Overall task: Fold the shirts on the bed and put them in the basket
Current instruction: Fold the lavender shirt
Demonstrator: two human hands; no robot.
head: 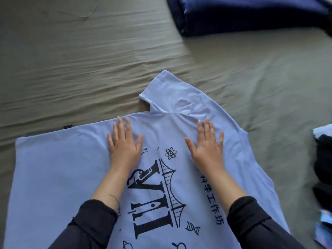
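Fingers (pixel 120 129) of both hands straight and spread apart, palms down, clamped on nothing. Left hand (pixel 124 142) lies flat on the pale blue T-shirt (pixel 53 177) left of centre frame; right hand (pixel 206 146) lies flat on the same shirt right of centre, the two well apart, fingertips pointing toward the top of the frame. Dark long sleeves (pixel 93 223) cover both forearms, pushed back from the wrists, entering from the bottom edge. The T-shirt is spread across the lower half of the frame on the olive-grey bedsheet (pixel 71 60), black print facing up: large letters "VII" (pixel 150 203), a bridge drawing, an atom symbol (pixel 170 153), a DNA strand, and a column of Chinese characters between the hands and down toward lower right. One short sleeve (pixel 167 92) of the shirt sticks out toward upper centre, beyond the fingertips. Sheet wrinkled in long ridges at upper left. Folded dark navy fabric (pixel 233 13) sits at upper right on the sheet, well apart from the shirt. Dark clothing pile (pixel 323 159) at right edge, partly cut off; cannot tell what it is.
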